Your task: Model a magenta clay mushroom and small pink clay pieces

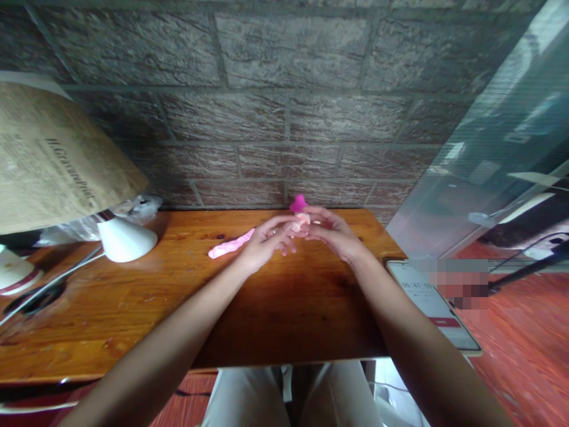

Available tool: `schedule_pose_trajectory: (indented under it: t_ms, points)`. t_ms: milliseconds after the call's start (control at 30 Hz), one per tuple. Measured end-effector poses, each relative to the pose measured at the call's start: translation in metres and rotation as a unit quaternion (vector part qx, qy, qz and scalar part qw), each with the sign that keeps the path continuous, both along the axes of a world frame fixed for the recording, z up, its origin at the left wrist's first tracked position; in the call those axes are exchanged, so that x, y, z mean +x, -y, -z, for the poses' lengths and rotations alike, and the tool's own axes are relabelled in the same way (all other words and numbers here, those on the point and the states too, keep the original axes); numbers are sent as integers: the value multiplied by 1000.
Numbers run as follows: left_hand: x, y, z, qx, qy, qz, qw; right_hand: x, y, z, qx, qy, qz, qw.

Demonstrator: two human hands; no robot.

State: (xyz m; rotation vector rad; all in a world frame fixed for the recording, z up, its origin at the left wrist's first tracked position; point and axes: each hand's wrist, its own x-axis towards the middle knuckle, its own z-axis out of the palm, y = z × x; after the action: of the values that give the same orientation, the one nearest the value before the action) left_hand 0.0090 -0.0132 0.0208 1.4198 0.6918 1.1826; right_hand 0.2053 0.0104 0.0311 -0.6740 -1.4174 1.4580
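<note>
Between my two hands, above the back part of the wooden table (275,308), is a small pale pink, soft-looking piece (303,219); its exact kind is too small to make out. My left hand (267,240) pinches it from the left with thumb and fingers. From the other side, the bent fingers of my right hand (331,233) close on the same piece. A long crumpled light pink strip (229,246) lies on the table just left of my left hand. Beyond my fingertips shows a bright magenta piece (299,203), partly hidden by my right hand.
A lamp with a printed paper shade (53,160) and white base (127,238) stands at left. Near it are a paper cup (15,273), scissors (42,296) and clear plastic (71,230). A phone (433,308) lies at right. A brick wall (288,118) rises behind.
</note>
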Motion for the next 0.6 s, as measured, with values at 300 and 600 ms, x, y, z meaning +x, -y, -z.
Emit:
schedule_pose_trajectory:
  t_ms: [300, 600]
  points:
    - [5, 1, 4, -32, 24, -14, 999, -2, 2, -1, 71, 27, 4, 997]
    - [8, -1, 7, -13, 45, -40, 998, -3, 0, 1, 103, 37, 10, 994]
